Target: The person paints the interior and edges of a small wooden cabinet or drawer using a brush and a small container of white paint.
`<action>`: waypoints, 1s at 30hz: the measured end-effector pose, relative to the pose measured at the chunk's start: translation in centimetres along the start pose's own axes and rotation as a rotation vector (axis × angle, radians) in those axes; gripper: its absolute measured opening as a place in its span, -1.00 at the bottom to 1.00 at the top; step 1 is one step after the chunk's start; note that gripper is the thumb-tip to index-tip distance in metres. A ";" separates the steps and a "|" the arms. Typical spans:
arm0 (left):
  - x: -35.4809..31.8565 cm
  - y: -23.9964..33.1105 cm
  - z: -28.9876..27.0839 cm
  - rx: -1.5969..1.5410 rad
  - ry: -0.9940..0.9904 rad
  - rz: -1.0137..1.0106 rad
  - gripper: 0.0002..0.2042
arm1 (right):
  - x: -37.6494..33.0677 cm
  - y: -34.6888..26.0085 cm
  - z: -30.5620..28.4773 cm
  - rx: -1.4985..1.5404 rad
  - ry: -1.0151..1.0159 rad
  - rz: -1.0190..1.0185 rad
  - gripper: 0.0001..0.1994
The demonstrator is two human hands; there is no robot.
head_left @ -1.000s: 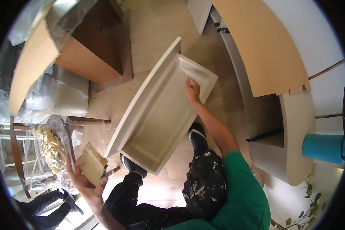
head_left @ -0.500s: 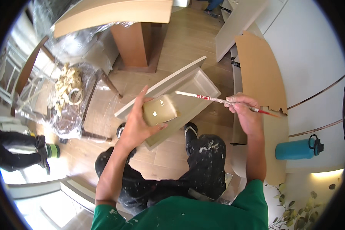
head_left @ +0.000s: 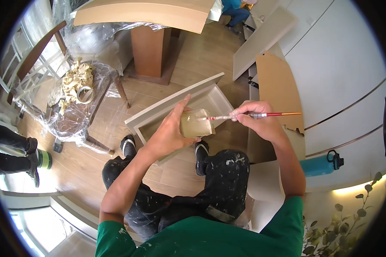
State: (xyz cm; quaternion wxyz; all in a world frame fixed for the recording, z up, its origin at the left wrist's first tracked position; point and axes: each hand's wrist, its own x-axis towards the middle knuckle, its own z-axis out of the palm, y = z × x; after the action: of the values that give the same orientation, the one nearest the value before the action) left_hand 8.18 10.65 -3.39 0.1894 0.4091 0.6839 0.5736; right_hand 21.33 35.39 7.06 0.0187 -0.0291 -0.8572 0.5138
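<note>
My left hand [head_left: 169, 132] is wrapped round a small, squarish, see-through container [head_left: 196, 125] of beige paint, tilted a little. Between the fingers of my right hand [head_left: 256, 118] is a thin artist's paintbrush [head_left: 283, 114] with a red rear handle and a paint-smeared white front part. Its front end reaches into the container's mouth; the very tip is hidden there. Below both hands a pale beige drawer [head_left: 171, 102] stands at an angle in front of my feet, its inside partly covered by the container and my left hand.
At left, a plastic-wrapped chair [head_left: 103, 96] bears crumpled masking tape and a tape roll [head_left: 85, 94]. Cardboard [head_left: 281, 90] and a blue bottle [head_left: 319, 166] are on the right, near leafy stems [head_left: 334, 231]. A cardboard-topped table [head_left: 150, 15] stands ahead; another person [head_left: 235, 13] is beyond.
My right hand has moved left and the paintbrush's front end has gone from above the drawer into the container. The whole view has shifted slightly.
</note>
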 end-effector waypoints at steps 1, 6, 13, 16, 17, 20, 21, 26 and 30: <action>0.0 -0.1 0.0 0.011 0.000 -0.001 0.17 | 0.0 0.1 -0.1 0.004 -0.002 -0.001 -0.84; 0.0 0.6 -0.2 -0.006 0.007 0.009 0.17 | -0.8 -0.6 -2.4 -0.008 0.002 -0.074 -0.83; 0.6 0.9 -1.1 -0.010 0.003 0.020 0.17 | -1.5 -1.3 -4.5 -0.018 -0.035 -0.140 -0.82; 0.6 1.0 -1.1 0.008 -0.003 0.013 0.17 | -1.8 -1.5 -5.2 -0.038 -0.029 -0.127 -0.81; 0.7 1.1 -1.1 0.012 -0.005 0.010 0.16 | -1.9 -1.5 -5.3 -0.040 -0.026 -0.110 -0.81; 0.7 0.9 -1.1 0.006 -0.003 0.006 0.17 | -2.0 -1.9 -5.3 -0.011 -0.036 -0.095 -0.81; 0.6 0.9 -1.1 -0.001 0.003 -0.009 0.17 | -2.0 -1.9 -5.3 -0.025 -0.036 -0.089 -0.81; 0.5 1.2 -1.3 0.000 0.037 -0.022 0.18 | -2.0 -3.0 -5.0 -0.135 -0.053 -0.090 -0.81; 0.5 0.9 -1.7 0.011 0.063 0.006 0.18 | -2.9 -1.0 -5.8 -0.050 0.010 -0.180 -0.78</action>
State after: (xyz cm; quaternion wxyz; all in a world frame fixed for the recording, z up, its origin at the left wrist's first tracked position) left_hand 6.98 10.00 -1.96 0.1634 0.3939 0.6916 0.5829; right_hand 24.55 39.84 10.69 0.0683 0.0449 -0.8688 0.4885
